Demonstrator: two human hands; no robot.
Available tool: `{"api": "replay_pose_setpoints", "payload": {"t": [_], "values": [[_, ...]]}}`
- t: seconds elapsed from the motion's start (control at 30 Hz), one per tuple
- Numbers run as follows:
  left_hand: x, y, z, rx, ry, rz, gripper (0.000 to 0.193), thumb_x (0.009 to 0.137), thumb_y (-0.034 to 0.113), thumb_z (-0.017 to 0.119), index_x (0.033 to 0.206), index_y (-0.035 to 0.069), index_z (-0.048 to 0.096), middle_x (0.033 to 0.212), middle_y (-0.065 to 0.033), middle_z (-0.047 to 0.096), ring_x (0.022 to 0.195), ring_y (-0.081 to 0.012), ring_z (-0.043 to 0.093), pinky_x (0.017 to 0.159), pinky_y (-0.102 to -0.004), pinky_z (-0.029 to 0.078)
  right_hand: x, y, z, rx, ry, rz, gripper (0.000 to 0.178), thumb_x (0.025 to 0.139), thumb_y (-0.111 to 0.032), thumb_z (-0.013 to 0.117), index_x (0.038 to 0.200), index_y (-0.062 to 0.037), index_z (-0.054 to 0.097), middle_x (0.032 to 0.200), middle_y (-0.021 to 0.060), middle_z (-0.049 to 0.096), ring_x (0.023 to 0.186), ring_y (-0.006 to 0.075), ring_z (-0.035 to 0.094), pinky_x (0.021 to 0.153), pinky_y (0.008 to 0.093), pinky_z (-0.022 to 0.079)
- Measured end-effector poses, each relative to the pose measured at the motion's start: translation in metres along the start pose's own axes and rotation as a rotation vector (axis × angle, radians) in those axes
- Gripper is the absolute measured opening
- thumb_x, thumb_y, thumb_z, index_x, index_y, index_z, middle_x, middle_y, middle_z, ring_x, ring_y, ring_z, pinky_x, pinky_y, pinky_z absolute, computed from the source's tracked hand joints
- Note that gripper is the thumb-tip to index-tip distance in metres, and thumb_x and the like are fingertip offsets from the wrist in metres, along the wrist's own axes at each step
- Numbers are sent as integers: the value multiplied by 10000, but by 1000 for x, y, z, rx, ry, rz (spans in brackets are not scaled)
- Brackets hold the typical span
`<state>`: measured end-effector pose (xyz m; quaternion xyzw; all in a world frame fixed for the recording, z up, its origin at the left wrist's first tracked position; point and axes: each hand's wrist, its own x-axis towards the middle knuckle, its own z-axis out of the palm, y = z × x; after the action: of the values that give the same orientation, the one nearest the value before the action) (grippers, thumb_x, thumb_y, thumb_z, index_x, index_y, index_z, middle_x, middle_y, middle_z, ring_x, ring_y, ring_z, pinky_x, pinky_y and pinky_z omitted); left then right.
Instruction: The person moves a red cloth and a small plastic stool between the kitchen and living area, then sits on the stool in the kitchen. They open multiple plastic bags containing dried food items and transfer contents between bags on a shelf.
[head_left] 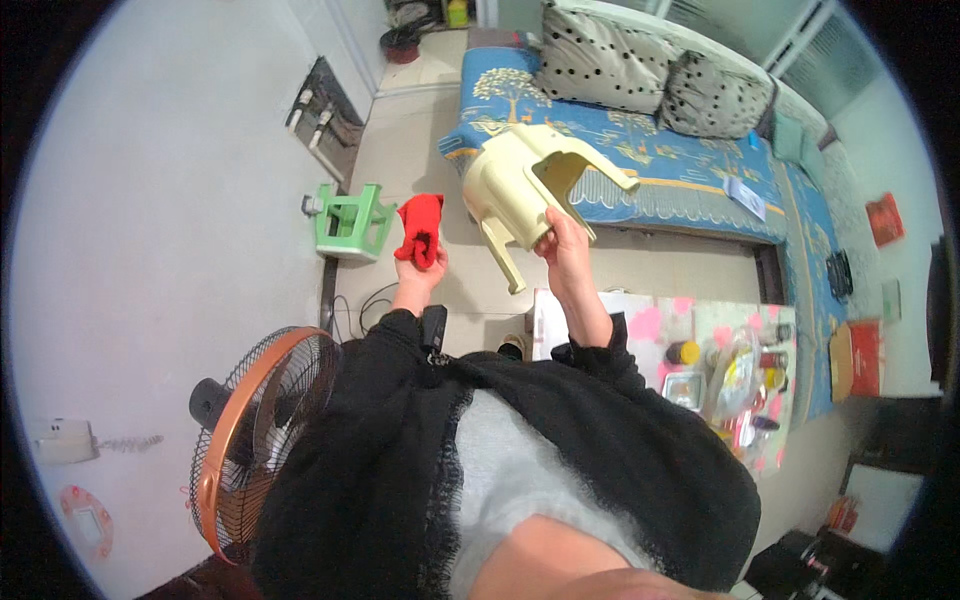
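Observation:
In my right hand [566, 245] is a pale yellow plastic stool [515, 190], gripped by one leg and tilted on its side, its legs pointing right and down. It hangs in the air in front of the sofa. My left hand [423, 268] holds a bunched red cloth [420, 225] from below, a little left of the yellow stool and apart from it. Left of the cloth, a green plastic stool [355, 222] stands on the floor by the wall.
A blue-covered sofa [640, 180] with spotted cushions [605, 62] runs along the far side. To my right is a table [640, 345] with jars and food packs. A fan [255, 440] stands close on my left. Cables [365, 300] lie on the floor.

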<state>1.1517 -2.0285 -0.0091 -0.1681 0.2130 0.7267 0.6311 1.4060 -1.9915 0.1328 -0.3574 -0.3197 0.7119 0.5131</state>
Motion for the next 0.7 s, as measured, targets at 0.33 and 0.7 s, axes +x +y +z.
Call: {"api": "replay_pose_setpoints", "payload": {"t": [0.33, 0.7], "values": [[78, 101, 40, -29, -20, 221, 318, 849, 380, 547, 1026, 117, 570, 896, -45, 611, 771, -197, 576, 655, -319, 480, 146, 15, 61, -109, -169, 194, 242, 884, -301, 602, 827, -69, 562, 635, -25, 498, 531, 74, 450, 512, 226, 363], [224, 215, 17, -256, 0, 250, 285, 849, 352, 563, 996, 110, 581, 857, -39, 619, 739, -181, 578, 604, -292, 471, 307, 76, 176, -380, -290, 312, 254, 871, -303, 609, 797, -64, 562, 602, -21, 466, 540, 80, 400, 524, 239, 314]]}}
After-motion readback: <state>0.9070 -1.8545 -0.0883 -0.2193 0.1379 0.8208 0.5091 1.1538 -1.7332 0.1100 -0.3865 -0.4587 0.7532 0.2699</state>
